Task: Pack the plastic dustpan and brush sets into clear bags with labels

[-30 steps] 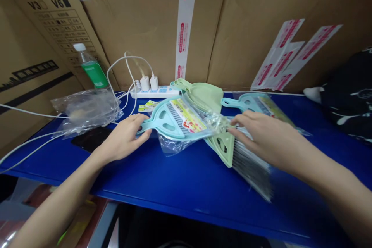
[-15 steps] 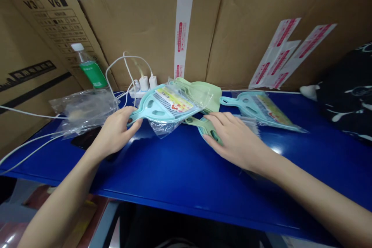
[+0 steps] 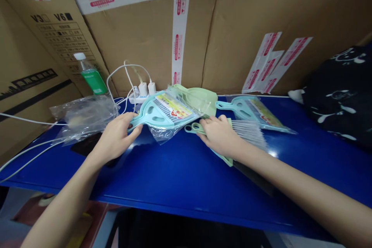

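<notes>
My left hand [image 3: 118,135] is closed around the handle of a light-blue dustpan [image 3: 151,113]. A small striped brush and a printed card lie in that pan, under clear plastic. Behind it, partly covered, rests a light-green dustpan [image 3: 207,99]. My right hand [image 3: 220,136] is closed over a green hand brush [image 3: 250,130] with pale bristles, its handle loop showing left of my fingers. Beneath my right hand and forearm a green-edged part and dark bristles [image 3: 252,176] stick out; most of this is hidden.
Another wrapped light-blue dustpan [image 3: 247,109] lies at the right on the blue table [image 3: 162,178]. On the left are a crumpled plastic bag [image 3: 87,112], white cables, a power strip [image 3: 138,99], a dark flat object [image 3: 84,143] and a bottle [image 3: 93,79]. Cardboard boxes [image 3: 139,38] stand behind.
My right hand has shifted slightly left and turned over the brush; pale bristles and the handle loop now show more. My left hand keeps its hold on the dustpan handle. The view has tilted slightly.
</notes>
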`<state>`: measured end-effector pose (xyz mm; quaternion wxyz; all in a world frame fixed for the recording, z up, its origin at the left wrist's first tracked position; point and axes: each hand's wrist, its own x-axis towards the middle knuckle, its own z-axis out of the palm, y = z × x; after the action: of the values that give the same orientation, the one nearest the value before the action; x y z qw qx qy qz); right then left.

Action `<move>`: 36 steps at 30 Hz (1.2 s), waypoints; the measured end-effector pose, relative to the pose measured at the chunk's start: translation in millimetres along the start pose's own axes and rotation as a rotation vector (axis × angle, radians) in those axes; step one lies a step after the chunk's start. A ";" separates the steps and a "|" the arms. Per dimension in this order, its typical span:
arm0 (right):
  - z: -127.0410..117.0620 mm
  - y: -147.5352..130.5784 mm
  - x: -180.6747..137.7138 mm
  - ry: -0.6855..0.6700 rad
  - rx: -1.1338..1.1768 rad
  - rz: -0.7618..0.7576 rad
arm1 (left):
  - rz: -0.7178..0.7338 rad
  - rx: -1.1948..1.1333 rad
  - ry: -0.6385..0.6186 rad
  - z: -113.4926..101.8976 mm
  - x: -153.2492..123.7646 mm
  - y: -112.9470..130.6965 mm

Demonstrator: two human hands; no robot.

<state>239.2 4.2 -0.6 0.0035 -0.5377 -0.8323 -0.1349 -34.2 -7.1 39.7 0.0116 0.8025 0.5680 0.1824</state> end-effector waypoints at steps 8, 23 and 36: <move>-2.7 11.6 -29.0 -0.060 0.009 0.034 | 0.019 0.006 0.001 0.0 -0.5 0.0; -9.5 97.7 -2.3 -0.059 0.152 0.400 | 0.003 -0.016 -0.029 0.8 2.1 1.6; -49.9 58.7 -22.2 0.322 0.300 0.286 | 0.171 -0.122 -0.139 4.8 -3.3 10.9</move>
<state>294.2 -4.5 57.1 0.2347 -0.6148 -0.7473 -0.0921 -23.8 -13.1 36.7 0.0843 0.8564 0.4832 0.1611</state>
